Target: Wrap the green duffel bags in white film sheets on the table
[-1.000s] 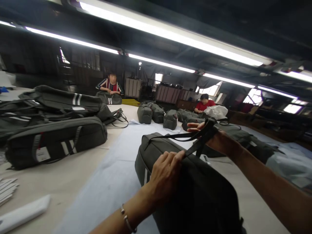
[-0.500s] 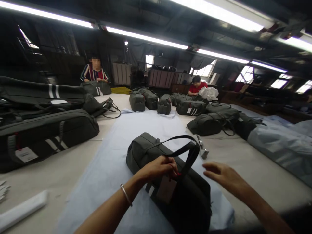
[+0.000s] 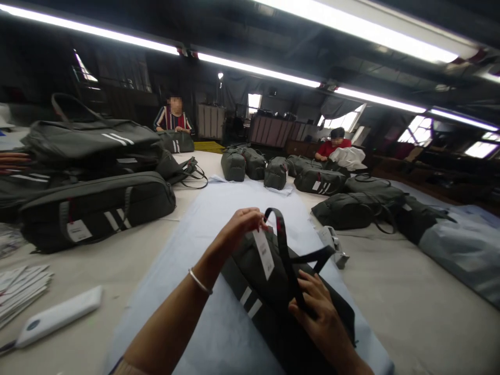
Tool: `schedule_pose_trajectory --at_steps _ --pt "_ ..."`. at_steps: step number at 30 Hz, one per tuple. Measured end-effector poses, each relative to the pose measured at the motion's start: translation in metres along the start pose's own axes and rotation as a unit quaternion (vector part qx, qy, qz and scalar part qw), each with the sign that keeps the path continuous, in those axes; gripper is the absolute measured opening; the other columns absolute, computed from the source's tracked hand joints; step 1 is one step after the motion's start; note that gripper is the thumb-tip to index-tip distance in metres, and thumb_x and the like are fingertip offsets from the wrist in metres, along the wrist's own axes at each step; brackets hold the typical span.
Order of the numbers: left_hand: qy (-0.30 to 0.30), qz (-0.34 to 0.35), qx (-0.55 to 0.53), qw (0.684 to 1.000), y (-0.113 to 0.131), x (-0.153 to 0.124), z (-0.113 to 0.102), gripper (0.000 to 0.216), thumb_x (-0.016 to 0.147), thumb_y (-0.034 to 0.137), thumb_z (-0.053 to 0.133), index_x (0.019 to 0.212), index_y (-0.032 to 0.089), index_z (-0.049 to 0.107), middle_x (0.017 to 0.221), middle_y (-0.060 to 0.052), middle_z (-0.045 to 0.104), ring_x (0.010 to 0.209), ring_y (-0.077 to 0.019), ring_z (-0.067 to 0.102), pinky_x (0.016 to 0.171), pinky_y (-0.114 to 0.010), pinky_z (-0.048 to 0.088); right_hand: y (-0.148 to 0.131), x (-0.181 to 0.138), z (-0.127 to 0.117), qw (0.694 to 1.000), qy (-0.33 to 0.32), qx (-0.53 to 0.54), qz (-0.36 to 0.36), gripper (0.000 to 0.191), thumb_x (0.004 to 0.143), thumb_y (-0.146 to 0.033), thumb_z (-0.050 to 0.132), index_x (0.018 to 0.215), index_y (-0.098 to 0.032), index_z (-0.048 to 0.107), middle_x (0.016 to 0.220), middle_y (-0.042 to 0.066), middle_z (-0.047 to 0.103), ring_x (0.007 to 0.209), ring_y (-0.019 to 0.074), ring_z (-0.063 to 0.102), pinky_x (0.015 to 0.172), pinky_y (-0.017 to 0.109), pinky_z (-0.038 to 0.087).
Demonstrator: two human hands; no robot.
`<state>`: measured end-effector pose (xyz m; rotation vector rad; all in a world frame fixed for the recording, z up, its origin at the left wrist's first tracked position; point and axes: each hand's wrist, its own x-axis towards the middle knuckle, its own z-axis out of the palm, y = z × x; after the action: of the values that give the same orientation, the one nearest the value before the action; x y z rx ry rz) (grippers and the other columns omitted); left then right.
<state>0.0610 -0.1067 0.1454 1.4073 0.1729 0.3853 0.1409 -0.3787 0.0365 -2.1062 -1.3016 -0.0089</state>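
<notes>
A dark grey-green duffel bag (image 3: pixel 269 307) with two white stripes lies across pale sheeting in front of me. My left hand (image 3: pixel 246 223) is raised over its far part, fingertips pinched at the top of a white hang tag (image 3: pixel 264 255). The tag dangles below those fingers against the bag; its cord is mostly hidden by them. Beside them rises the bag's black handle (image 3: pixel 282 234), standing up in a loop. My right hand (image 3: pixel 322 317) rests on the bag's top, its fingers closed round the lower part of a handle strap.
Several similar bags (image 3: pixel 97 208) are piled at left, and others (image 3: pixel 344 211) stand at right and across the back. White tags (image 3: pixel 25 291) and a white handheld device (image 3: pixel 60 315) lie front left. Two people work beyond; another person's hand (image 3: pixel 13 161) shows far left.
My left hand has lifted away from the bag's side, bringing the tag up with it. My right hand has come in from the right onto the handle strap. The view has shifted left.
</notes>
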Motion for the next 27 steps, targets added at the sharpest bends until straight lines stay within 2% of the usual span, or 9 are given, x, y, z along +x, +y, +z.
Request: schedule_pose_trajectory --at_steps 2,5,8,12,16,19,22,24,27 --pt "0.059 -0.016 -0.006 0.998 -0.01 0.009 -0.027 0.025 0.075 0.042 0.051 0.067 0.018 0.05 0.069 -0.003 0.061 0.067 -0.017 0.06 0.064 -0.026 0.046 -0.006 0.003 -0.004 0.999 -0.005 0.022 0.033 0.024 0.082 -0.049 0.067 0.072 -0.027 0.069 0.11 0.005 0.071 0.118 0.0352 0.057 0.11 0.058 0.037" --pt "0.094 -0.066 0.042 0.992 -0.04 0.01 -0.064 0.034 0.084 0.044 0.048 0.062 0.018 0.048 0.06 -0.001 0.055 0.06 -0.017 0.059 0.06 -0.029 0.047 -0.015 0.013 -0.009 0.987 0.047 0.083 0.125 0.03 0.08 -0.057 0.065 0.074 -0.027 0.063 0.088 0.005 0.071 0.089 0.0291 0.067 0.082 0.04 0.055" --pt "0.142 -0.099 0.122 0.977 -0.078 -0.002 -0.092 0.036 0.091 0.041 0.057 0.064 0.017 0.05 0.062 0.003 0.053 0.059 -0.0137 0.056 0.061 -0.029 0.048 -0.021 0.022 -0.016 0.98 0.108 0.071 0.152 0.031 0.08 -0.057 0.062 0.084 -0.026 0.06 0.08 0.004 0.067 0.078 0.027 0.066 0.073 0.036 0.054" --pt "0.184 -0.083 0.199 0.959 -0.112 -0.017 -0.109 0.026 0.088 0.033 0.065 0.071 0.016 0.054 0.07 0.003 0.057 0.067 -0.0135 0.056 0.069 -0.03 0.048 -0.027 0.033 -0.027 0.969 0.211 -0.101 0.08 0.034 0.084 -0.052 0.056 0.101 -0.023 0.056 0.092 0.011 0.067 0.088 0.0318 0.063 0.083 0.045 0.049" --pt "0.162 -0.013 0.199 0.967 -0.109 -0.018 -0.09 0.018 0.087 0.034 0.056 0.082 0.017 0.058 0.075 -0.001 0.064 0.076 -0.0177 0.063 0.071 -0.029 0.05 -0.036 0.057 -0.037 0.954 0.195 -0.227 -0.016 0.047 0.086 -0.045 0.051 0.127 -0.022 0.051 0.124 0.016 0.059 0.121 0.0388 0.05 0.099 0.057 0.038" --pt "0.162 0.061 0.187 0.967 -0.093 -0.021 -0.064 0.027 0.093 0.038 0.047 0.102 0.017 0.06 0.097 -0.007 0.069 0.093 -0.0206 0.065 0.084 -0.033 0.051 -0.042 0.083 -0.045 0.955 0.192 -0.222 -0.045 0.028 0.086 -0.04 0.05 0.106 -0.023 0.062 0.12 0.014 0.059 0.122 0.0376 0.048 0.102 0.057 0.038" --pt "0.146 0.162 0.195 0.956 -0.08 -0.031 -0.043 0.04 0.099 0.043 0.037 0.128 0.018 0.05 0.125 -0.011 0.062 0.116 -0.0232 0.058 0.101 -0.04 0.045 -0.044 0.106 -0.058 0.969 0.229 -0.091 0.007 0.024 0.083 -0.047 0.057 0.086 -0.023 0.062 0.113 0.014 0.062 0.111 0.035 0.056 0.097 0.054 0.045" --pt "0.132 0.258 0.263 0.92 -0.074 -0.039 -0.034 0.049 0.097 0.046 0.046 0.138 0.02 0.043 0.137 -0.013 0.054 0.127 -0.0267 0.051 0.107 -0.045 0.041 -0.045 0.116 -0.066 0.974 0.189 0.079 0.097 0.032 0.076 -0.054 0.067 0.084 -0.024 0.061 0.097 0.01 0.067 0.094 0.0308 0.065 0.086 0.048 0.053" --pt "0.2 0.416 0.373 0.805 -0.061 -0.05 -0.018 0.053 0.097 0.038 0.054 0.144 0.021 0.036 0.14 -0.015 0.051 0.131 -0.0274 0.047 0.107 -0.046 0.04 -0.047 0.122 -0.077 0.923 0.05 0.308 0.226 0.042 0.06 -0.052 0.084 0.081 -0.022 0.063 0.075 0.004 0.069 0.07 0.0233 0.068 0.07 0.038 0.058"
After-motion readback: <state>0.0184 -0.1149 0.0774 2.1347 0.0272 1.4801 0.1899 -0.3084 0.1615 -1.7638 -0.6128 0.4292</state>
